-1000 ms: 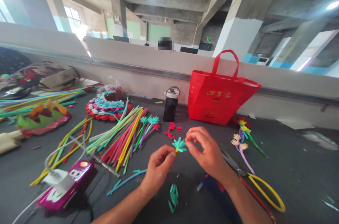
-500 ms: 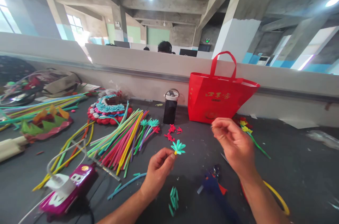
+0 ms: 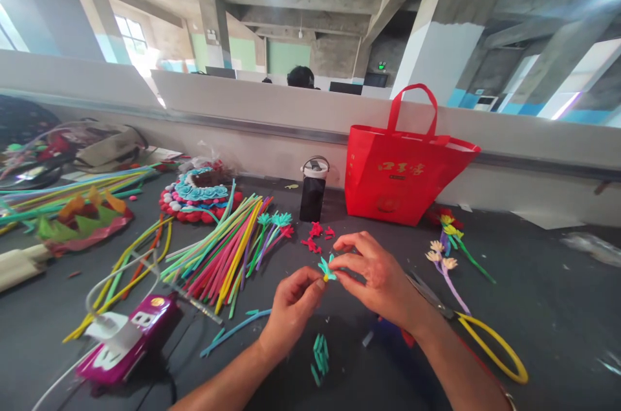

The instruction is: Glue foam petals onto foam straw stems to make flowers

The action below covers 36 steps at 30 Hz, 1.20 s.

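The left hand (image 3: 297, 307) was found pinching the yellow base (image 3: 325, 278) of a turquoise flower (image 3: 324, 266), located on the near side of the black bottle (image 3: 312, 199) and slightly to its right. The right hand (image 3: 381, 278), fingers bent, was at the flower's right side; whether it gripped a petal could not be told. Red pieces (image 3: 312, 246) lay just in front of the bottle, and green pieces (image 3: 320, 354) well apart on its near side. Coloured stems (image 3: 228, 255) lay to its left; a red bag (image 3: 395, 178) stood just beside it, right
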{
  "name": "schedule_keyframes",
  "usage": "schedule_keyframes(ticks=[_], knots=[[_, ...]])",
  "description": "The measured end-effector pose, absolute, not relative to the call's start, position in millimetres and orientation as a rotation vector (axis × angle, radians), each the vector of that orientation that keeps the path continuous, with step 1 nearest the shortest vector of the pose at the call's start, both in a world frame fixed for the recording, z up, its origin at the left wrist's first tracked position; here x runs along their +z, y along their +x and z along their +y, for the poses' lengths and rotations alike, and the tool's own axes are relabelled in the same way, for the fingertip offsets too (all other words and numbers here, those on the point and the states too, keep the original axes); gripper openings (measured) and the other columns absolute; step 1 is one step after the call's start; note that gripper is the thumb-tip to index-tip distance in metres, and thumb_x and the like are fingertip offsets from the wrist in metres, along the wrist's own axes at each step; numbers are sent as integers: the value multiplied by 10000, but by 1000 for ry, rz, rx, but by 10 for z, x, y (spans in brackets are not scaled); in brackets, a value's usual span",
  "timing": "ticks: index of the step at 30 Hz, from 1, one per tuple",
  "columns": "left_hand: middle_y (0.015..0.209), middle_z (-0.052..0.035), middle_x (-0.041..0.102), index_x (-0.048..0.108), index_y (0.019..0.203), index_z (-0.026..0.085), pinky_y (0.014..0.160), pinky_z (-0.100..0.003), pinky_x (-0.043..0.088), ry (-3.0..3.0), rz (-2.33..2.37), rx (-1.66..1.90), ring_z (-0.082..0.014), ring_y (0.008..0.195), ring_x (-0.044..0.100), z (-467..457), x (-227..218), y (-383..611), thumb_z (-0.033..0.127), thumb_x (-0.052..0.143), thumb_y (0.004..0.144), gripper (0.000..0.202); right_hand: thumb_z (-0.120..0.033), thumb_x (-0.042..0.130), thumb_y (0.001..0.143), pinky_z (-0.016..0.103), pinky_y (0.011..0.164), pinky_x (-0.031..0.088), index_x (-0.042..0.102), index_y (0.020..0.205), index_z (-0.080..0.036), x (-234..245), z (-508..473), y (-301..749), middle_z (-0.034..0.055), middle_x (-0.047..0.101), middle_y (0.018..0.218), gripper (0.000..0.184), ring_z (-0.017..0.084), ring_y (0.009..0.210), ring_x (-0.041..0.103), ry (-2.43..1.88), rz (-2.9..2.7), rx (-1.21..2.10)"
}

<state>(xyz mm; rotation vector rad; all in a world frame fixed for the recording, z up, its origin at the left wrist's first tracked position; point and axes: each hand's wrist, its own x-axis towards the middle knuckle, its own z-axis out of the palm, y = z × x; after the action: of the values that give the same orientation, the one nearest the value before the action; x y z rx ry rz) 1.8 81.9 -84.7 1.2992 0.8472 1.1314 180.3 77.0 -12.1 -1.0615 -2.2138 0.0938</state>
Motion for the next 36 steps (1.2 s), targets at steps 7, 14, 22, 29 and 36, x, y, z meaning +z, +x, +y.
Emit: schedule_keyframes(ticks=[7,14,22,29,36], knots=[[582,48,409,586,703,150,486,-203,227,1237,853,1143,-64,527,291,828,-856,8,418,648,792,290,-184,532,933,292,786,461,584,892,-210,-89,793,1927,32,609,946,71,164,901,570,-1067,-1975,126],[530,78,342,584,736,159,447,-196,175,965,781,1111,-48,469,212,879,-904,25,411,678,779,272,-320,593,910,280,712,465,620,909,-220,-53,818,2281,7,627,884,104,141,730,581,-1179,-1450,83],[490,99,281,576,713,156,434,-198,131,855,742,1105,-40,439,163,891,-831,24,403,692,768,278,-298,589,910,272,723,483,659,885,-231,8,703,2025,16,642,906,100,159,809,603,-1158,-1702,253],[509,94,304,564,718,164,438,-197,166,949,788,1135,-45,455,192,868,-848,31,435,704,755,308,-255,662,863,352,854,479,651,1019,-227,-181,712,1632,54,614,986,160,208,966,569,-1115,-2040,155],[509,89,322,574,711,162,440,-196,170,951,810,1114,-44,456,202,853,-822,40,423,709,748,296,-202,579,913,334,805,464,634,879,-222,-208,753,1713,34,601,898,67,192,899,570,-1131,-1988,94]])
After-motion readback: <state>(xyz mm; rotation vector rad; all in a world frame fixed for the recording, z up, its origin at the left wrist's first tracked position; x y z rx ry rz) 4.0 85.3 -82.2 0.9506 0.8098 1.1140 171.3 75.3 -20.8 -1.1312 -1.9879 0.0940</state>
